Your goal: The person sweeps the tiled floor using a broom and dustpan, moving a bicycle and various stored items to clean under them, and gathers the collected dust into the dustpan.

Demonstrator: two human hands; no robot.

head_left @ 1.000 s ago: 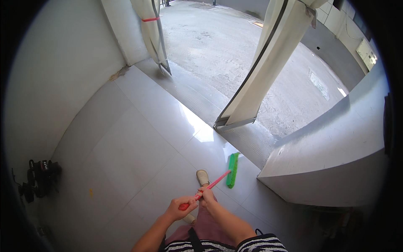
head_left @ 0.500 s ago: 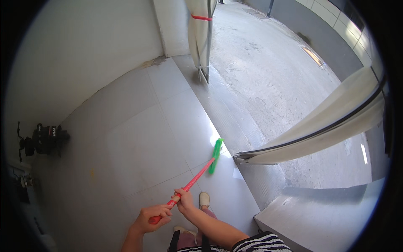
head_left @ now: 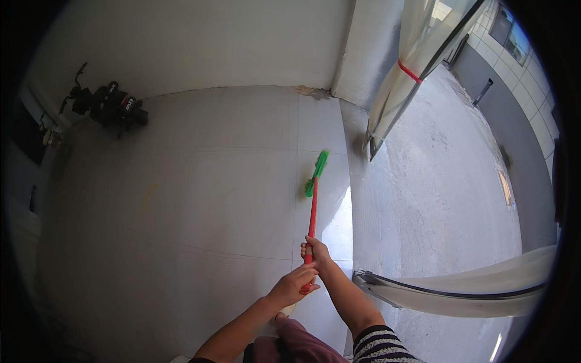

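Note:
Both my hands are wrapped round the red handle of a broom [head_left: 313, 209]. Around the handle's top end closes my left hand [head_left: 295, 283], nearer to me. A little farther along, my right hand [head_left: 316, 252] grips it just beyond the left. The green broom head [head_left: 318, 173] is at the far end, over the grey tiled floor [head_left: 224, 193], close to the doorway's edge. Whether all its bristles touch the tiles I cannot tell.
A black scooter [head_left: 112, 106] stands by the wall at the far left. Tied-back plastic strip curtains hang at the doorway, a far one [head_left: 393, 91] and a near one [head_left: 460, 287]. Concrete ground [head_left: 448, 169] lies beyond the threshold on the right.
The view has turned left. The broom now points almost straight ahead, its head farther away and alongside the doorway edge. Both hands keep hold of the handle.

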